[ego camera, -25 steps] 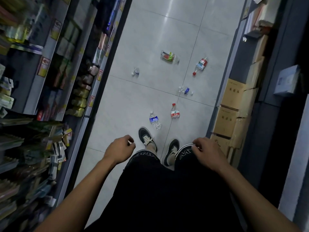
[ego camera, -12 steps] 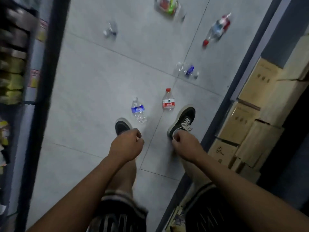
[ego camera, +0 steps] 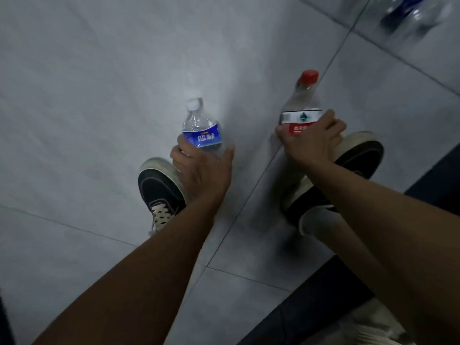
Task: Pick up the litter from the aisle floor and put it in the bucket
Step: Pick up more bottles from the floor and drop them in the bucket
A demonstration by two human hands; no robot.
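Two clear plastic bottles lie on the grey tiled floor [ego camera: 87,108] just ahead of my shoes. My left hand [ego camera: 202,170] wraps round the lower body of the blue-label bottle [ego camera: 201,131], which has a white cap pointing away from me. My right hand [ego camera: 312,143] grips the red-label bottle [ego camera: 302,113] with the red cap, fingers curled over its label. A third crushed bottle with a blue label [ego camera: 408,16] lies blurred at the top right. No bucket is in view.
My two dark sneakers [ego camera: 159,188] [ego camera: 353,165] stand on the tiles right behind the bottles. A dark shelf base [ego camera: 331,295] runs along the lower right edge of the aisle.
I have bent down low toward the floor. Both hands, held as empty fists near my knees before, have reached forward and closed round the two nearest bottles.
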